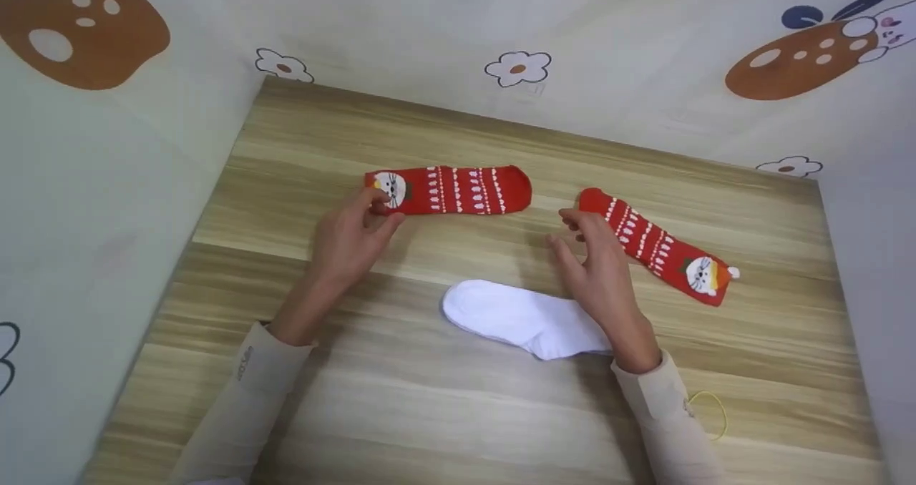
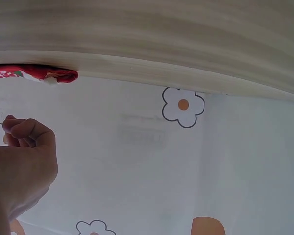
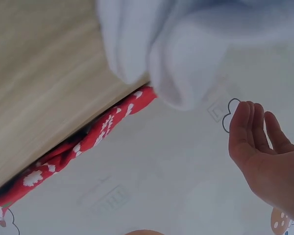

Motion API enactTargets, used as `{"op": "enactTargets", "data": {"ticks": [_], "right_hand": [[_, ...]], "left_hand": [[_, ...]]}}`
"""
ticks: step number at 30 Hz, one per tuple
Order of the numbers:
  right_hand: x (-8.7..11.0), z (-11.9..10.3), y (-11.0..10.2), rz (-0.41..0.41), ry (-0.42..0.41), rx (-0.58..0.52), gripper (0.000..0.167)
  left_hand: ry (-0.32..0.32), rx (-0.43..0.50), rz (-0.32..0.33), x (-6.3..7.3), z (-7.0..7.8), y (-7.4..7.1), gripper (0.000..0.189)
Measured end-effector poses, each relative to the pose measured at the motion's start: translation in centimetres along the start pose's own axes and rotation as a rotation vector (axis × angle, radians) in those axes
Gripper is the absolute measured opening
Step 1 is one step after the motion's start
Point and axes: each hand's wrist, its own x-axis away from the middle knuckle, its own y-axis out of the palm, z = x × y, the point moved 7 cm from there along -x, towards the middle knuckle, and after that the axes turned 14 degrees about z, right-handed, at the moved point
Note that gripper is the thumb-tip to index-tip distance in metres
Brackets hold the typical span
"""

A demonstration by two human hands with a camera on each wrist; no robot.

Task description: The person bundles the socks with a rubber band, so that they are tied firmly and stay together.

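Note:
A red sock point(image 1: 469, 190) with white patterns and a cat-like face lies flat, toe to the right. My left hand point(image 1: 351, 242) hovers at its face end, fingers loosely bent; in the left wrist view the hand point(image 2: 27, 161) is apart from that sock point(image 2: 34, 72) and holds nothing. A matching red sock point(image 1: 647, 245) lies slantwise at the right. Near its toe is my right hand point(image 1: 597, 270), fingers relaxed and empty. White socks point(image 1: 501, 317), seemingly two layered together, lie partly hidden under my right hand and wrist. The right wrist view shows the white socks point(image 3: 186, 54) close up.
The wood-patterned table point(image 1: 401, 399) meets printed walls point(image 1: 401, 34) at the back and both sides. A thin yellow loop point(image 1: 725, 417) lies beside the right sleeve point(image 1: 662, 413).

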Motion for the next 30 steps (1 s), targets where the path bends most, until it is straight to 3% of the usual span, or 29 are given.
{"op": "enactTargets", "data": {"ticks": [15,30], "right_hand": [[-1.2,-0.4,1.1,-0.013,-0.002,-0.004,0.05],[-2.7,-0.7,1.7,-0.011,0.046,0.004,0.053]], "left_hand": [[0.025,-0.032,0.036,-0.6,-0.6,-0.3,0.038],[0.05,-0.067,0.056,-1.8,-2.1,-0.4,0.045]]}}
